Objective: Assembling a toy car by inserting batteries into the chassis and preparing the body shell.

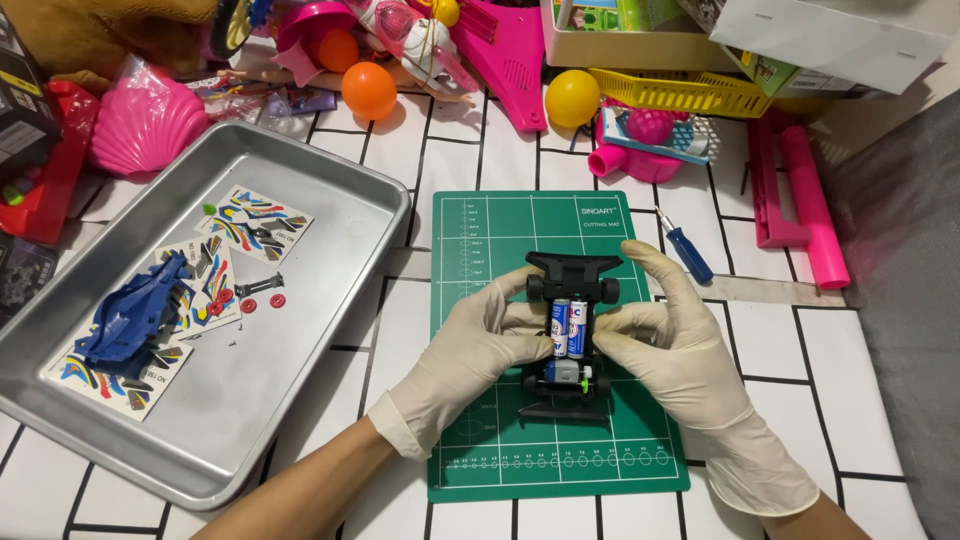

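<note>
Both gloved hands close on the black toy car chassis [567,335]: the left hand [470,345] grips its left side, the right hand [660,345] its right, thumbs apparently pressing the two batteries [568,328]. The chassis rests in the middle of the green cutting mat [500,450]. A metal tray [300,330] with a blue car body [135,315] lies beside the mat's left edge.

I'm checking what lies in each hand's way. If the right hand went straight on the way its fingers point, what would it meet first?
The right hand points left, its fingers already on the toy car chassis and its batteries. So it meets the chassis at once; beyond lies the left hand, gripping the other side.
</note>
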